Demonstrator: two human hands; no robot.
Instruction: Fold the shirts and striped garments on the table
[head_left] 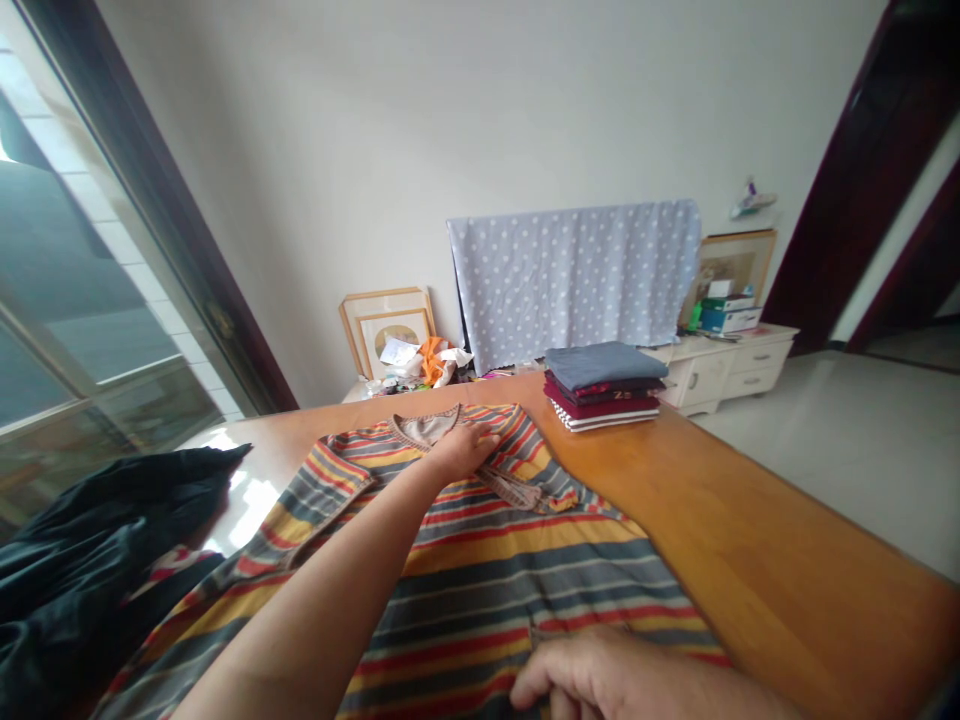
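Striped shirt (480, 590) lies spread under both hands on a wooden table (750, 500).
Left hand (461, 450) open, palm down beside the collar (424, 428); right hand (585, 680) loosely curled on the cloth, grip unclear.

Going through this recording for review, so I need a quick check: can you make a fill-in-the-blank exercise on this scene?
The hand resting beside the collar of the striped shirt is the person's ____.
The stack of folded clothes on the wooden table has a ____ garment on top.
The cloth hanging behind the table is patterned with white ____.
The crumpled dark garment lies on the person's ____ of the shirt.

Missing words: left; grey-blue; dots; left.
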